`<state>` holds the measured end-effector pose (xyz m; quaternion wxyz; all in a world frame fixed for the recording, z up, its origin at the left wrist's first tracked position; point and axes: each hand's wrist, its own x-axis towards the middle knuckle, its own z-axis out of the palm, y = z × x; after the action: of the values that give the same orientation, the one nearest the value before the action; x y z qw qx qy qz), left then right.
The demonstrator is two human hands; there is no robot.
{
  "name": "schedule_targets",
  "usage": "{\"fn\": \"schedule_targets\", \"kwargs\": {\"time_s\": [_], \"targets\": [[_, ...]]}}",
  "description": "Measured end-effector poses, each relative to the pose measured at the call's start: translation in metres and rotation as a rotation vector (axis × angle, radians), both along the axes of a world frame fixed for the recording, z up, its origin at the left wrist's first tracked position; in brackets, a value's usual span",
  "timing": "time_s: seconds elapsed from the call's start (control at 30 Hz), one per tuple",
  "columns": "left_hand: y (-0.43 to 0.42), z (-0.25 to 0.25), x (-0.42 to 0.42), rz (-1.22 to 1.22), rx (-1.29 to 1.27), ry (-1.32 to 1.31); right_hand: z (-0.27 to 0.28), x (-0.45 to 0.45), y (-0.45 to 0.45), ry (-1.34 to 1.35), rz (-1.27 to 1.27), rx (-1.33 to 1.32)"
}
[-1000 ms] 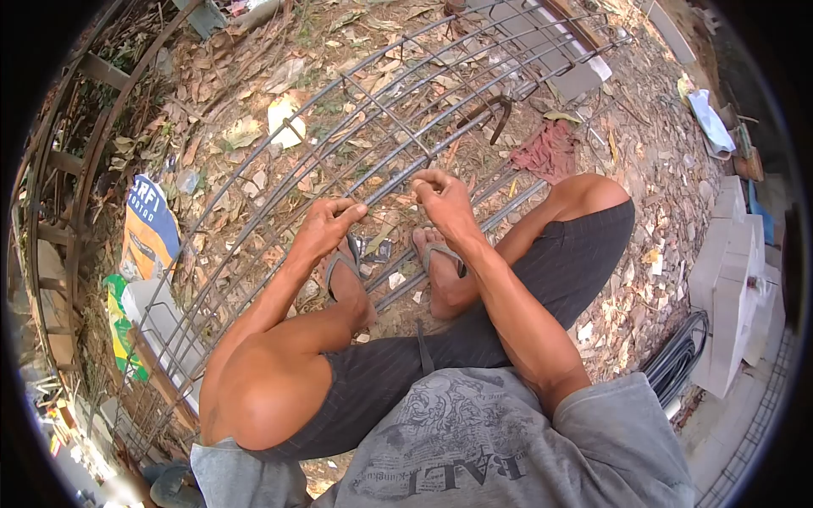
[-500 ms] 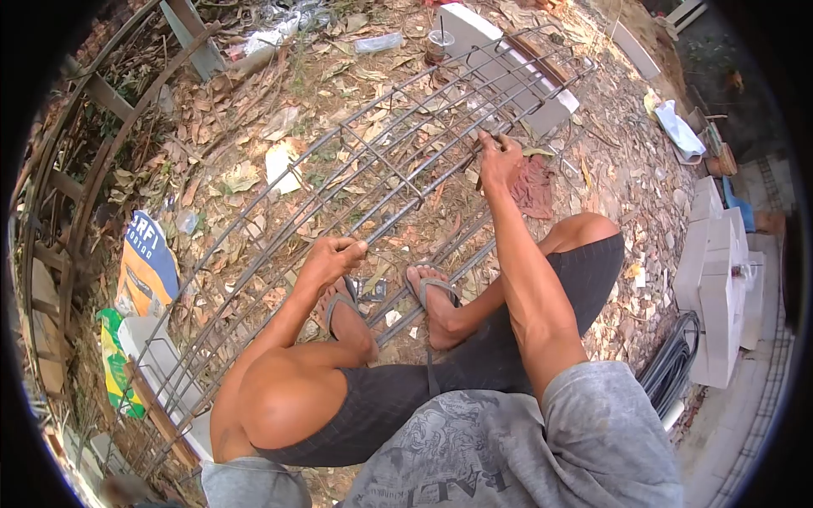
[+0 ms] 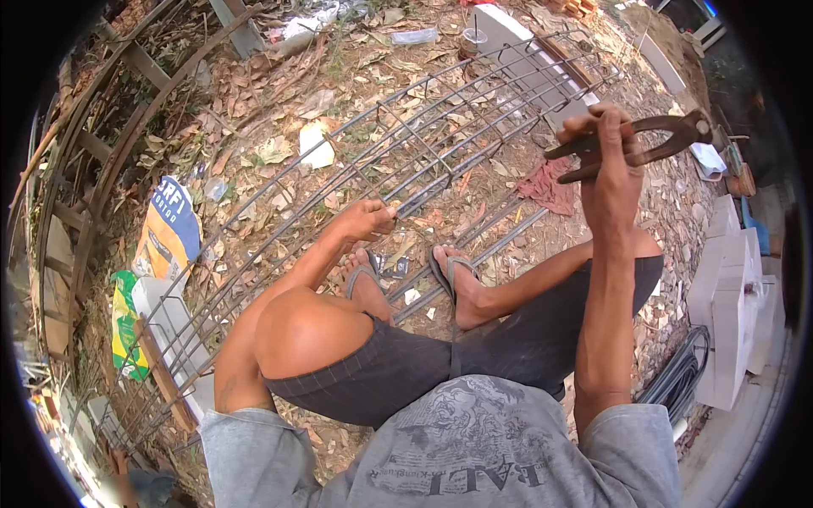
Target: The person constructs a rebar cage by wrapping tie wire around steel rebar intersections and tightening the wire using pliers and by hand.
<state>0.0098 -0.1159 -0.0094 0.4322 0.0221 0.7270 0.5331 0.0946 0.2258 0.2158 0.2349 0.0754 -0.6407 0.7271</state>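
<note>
A long rebar cage (image 3: pixel 440 157) of thin steel bars and square stirrups slants across the ground in front of me. My left hand (image 3: pixel 366 222) is closed on a lengthwise bar of it, near the middle, above my left foot. Raised to the right of the cage, my right hand (image 3: pixel 611 165) grips a pair of pincers (image 3: pixel 669 142) by the handles. Their jaws point right, away from the cage, and the handles are spread somewhat apart.
White blocks prop the cage: one block (image 3: pixel 500 30) at the far end, another (image 3: pixel 165 296) at lower left. Loose bars (image 3: pixel 525 224) and a reddish cloth (image 3: pixel 549 188) lie near my feet. Stacked white blocks (image 3: pixel 720 296) and coiled black hose (image 3: pixel 682 368) stand at right. Cement bags (image 3: pixel 169 224) lie left.
My right hand has left the cage and risen to the right, bringing the pincers plainly into view. My left hand stays at the bar, slightly farther up and right in the picture.
</note>
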Motion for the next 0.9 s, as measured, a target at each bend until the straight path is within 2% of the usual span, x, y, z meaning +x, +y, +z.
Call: {"fn": "schedule_targets", "kwargs": {"time_s": [0.07, 0.17, 0.27, 0.37, 0.4, 0.5, 0.53, 0.67, 0.73, 0.9], "targets": [[0.002, 0.001, 0.002, 0.0, 0.009, 0.013, -0.051, 0.029, -0.053, -0.218, -0.084, 0.041], [-0.003, -0.009, 0.002, 0.015, 0.096, 0.018, -0.123, 0.066, -0.079, -0.839, 0.223, -0.04], [-0.001, -0.003, 0.005, 0.057, 0.099, 0.015, -0.131, 0.082, -0.076, -0.973, 0.382, -0.108], [-0.002, -0.008, 0.009, 0.093, 0.103, 0.0, -0.121, 0.092, -0.067, -1.022, 0.54, 0.019], [-0.002, -0.008, 0.007, 0.107, 0.111, 0.002, -0.137, 0.102, -0.065, -1.03, 0.547, 0.043], [-0.003, -0.003, 0.006, 0.076, 0.107, -0.017, -0.17, 0.112, -0.07, -0.97, 0.444, 0.668], [-0.003, -0.003, 0.008, 0.089, 0.102, -0.021, -0.163, 0.107, -0.074, -1.034, 0.453, 0.753], [-0.003, 0.0, 0.013, 0.121, 0.089, -0.014, -0.214, 0.098, -0.077, -0.912, 0.497, 0.675], [-0.002, 0.004, 0.016, 0.131, 0.071, -0.008, -0.203, 0.082, -0.078, -1.03, 0.615, 0.538], [0.0, 0.012, 0.018, 0.124, 0.057, -0.003, -0.2, 0.069, -0.077, -1.056, 0.713, 0.436]]}}
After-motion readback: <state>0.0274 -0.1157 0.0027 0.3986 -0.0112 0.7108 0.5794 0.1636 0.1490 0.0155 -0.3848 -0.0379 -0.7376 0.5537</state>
